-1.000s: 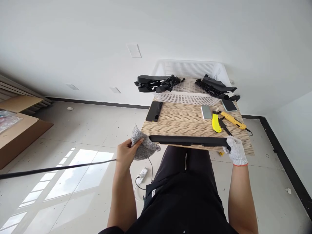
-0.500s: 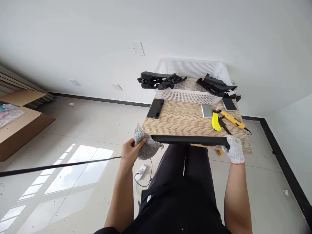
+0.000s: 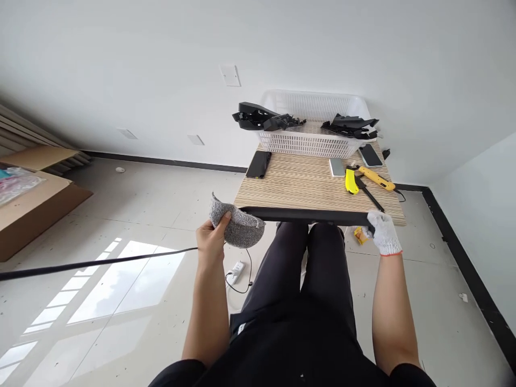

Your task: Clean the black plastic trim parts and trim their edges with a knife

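A long black plastic trim strip (image 3: 306, 215) spans the table's near edge, between my two hands. My left hand (image 3: 212, 236), bare, pinches a grey cloth (image 3: 244, 231) around the strip's left part, the thumb on top. A loose flap of the cloth hangs down, and the fingers beneath are hidden. From behind this hand a thin black length (image 3: 121, 260) runs off to the left edge of the view. My right hand (image 3: 382, 231), in a white knit glove with an orange cuff, grips the strip's right end.
A white plastic basket (image 3: 306, 144) holding black plastic parts (image 3: 258, 116) stands at the back of the wood-patterned table (image 3: 298, 180). Around it lie a black phone (image 3: 258, 164), a yellow cutter (image 3: 351, 181) and a yellow corded tool (image 3: 377, 178). A power strip (image 3: 236, 273) rests on the floor.
My view has shifted, so the table and strip sit a little higher. The cloth's flap has spread out below my left hand. Both hands keep their hold.
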